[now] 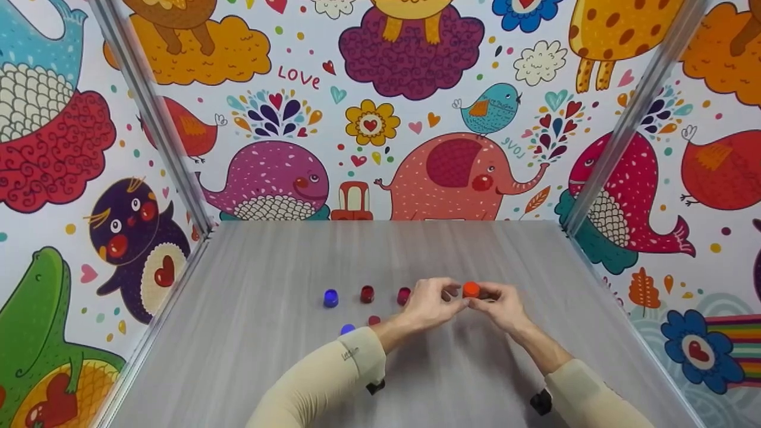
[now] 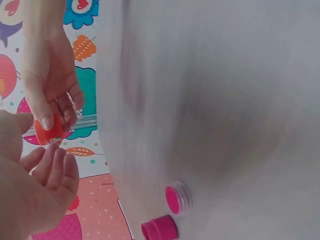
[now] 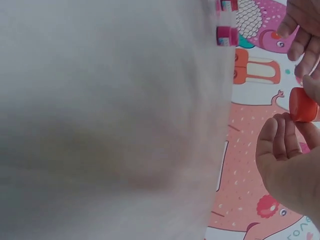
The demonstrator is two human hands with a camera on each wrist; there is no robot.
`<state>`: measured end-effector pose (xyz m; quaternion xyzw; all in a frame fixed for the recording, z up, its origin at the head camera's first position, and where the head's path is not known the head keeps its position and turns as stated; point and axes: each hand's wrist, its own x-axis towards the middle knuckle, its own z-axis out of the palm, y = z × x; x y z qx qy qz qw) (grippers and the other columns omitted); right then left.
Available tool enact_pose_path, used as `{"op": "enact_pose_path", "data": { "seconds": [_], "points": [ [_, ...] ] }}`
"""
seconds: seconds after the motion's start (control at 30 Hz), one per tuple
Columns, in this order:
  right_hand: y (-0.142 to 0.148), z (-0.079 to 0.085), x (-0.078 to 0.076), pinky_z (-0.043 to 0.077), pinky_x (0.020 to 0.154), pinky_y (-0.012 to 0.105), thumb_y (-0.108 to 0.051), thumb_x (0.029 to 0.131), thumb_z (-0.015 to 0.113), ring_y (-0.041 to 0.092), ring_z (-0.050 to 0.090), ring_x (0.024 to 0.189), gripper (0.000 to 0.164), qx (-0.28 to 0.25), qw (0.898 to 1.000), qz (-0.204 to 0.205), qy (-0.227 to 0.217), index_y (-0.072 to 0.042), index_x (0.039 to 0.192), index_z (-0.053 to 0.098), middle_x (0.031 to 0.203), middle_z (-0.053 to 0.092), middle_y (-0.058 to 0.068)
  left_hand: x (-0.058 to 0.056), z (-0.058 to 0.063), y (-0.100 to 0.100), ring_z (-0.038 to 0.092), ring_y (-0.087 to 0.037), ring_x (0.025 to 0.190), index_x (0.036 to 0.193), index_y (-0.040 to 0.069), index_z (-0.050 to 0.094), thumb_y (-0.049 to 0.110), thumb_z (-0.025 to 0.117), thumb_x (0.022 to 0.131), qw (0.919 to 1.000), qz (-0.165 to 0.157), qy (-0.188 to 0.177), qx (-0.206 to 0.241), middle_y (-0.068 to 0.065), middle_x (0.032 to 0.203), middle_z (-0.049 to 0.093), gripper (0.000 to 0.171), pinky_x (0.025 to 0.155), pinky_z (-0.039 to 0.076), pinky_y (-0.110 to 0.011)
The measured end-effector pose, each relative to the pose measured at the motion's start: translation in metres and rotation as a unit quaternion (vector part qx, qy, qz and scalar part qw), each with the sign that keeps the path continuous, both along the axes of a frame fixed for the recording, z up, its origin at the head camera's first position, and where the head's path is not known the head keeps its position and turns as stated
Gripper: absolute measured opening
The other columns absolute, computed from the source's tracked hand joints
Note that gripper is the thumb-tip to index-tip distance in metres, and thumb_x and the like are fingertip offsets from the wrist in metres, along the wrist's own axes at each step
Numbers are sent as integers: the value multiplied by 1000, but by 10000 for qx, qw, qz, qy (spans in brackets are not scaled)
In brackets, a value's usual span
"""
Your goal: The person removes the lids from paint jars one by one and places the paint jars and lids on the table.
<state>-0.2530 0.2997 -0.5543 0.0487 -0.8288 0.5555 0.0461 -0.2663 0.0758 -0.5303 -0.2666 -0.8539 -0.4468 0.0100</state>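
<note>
In the head view, my right hand (image 1: 499, 303) pinches a small orange paint pot (image 1: 471, 289) between thumb and fingers, raised over the table. My left hand (image 1: 431, 303) is close beside the pot, its fingers loosely bent and its thumb tip near the pot's lower edge. Whether that thumb touches is hard to tell. From the left wrist, the orange pot (image 2: 49, 131) sits under the right thumb, with the left hand's fingers (image 2: 52, 170) around its near side. In the right wrist view, the right hand (image 3: 290, 170) holds the pot (image 3: 303, 105).
A blue pot (image 1: 330, 298), a dark red pot (image 1: 367, 293) and a magenta pot (image 1: 404, 296) stand in a row. Nearer lie a blue piece (image 1: 348, 329) and a red piece (image 1: 374, 320), possibly lids. Patterned walls with metal posts border the grey table (image 1: 267, 255).
</note>
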Motion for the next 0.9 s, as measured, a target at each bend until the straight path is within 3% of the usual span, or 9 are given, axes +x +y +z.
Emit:
{"op": "enact_pose_path", "data": {
  "seconds": [0.27,0.4,0.63,0.9],
  "points": [
    [-7,8,6,63,88,22,-6,99,85,6,76,96,33,-376,9963,717,294,7,129,79,102,83,-10,2,13,-4,82,-16,101,129,13,83,34,84,100,9991,-73,43,408,-5,118,87,36,83,62,-21],
    [-9,10,6,63,86,22,-4,98,85,6,76,94,30,-405,9933,930,561,9,125,80,101,82,-11,2,17,-7,82,-18,103,131,9,82,34,85,99,9990,-73,76,443,-7,120,86,40,83,63,-22],
    [-9,12,7,66,86,23,0,100,81,4,79,93,33,-575,9871,1370,601,12,130,77,106,85,-16,3,19,-13,78,-18,103,123,14,86,35,86,99,9990,-81,114,436,-5,119,84,31,85,62,-23],
    [-12,15,8,67,87,24,3,102,77,4,79,94,33,-801,9756,1894,774,18,131,72,111,86,-13,6,22,-19,76,-19,109,129,12,84,34,87,98,9980,-166,197,581,-5,122,84,38,91,62,-24]
  ]
}}
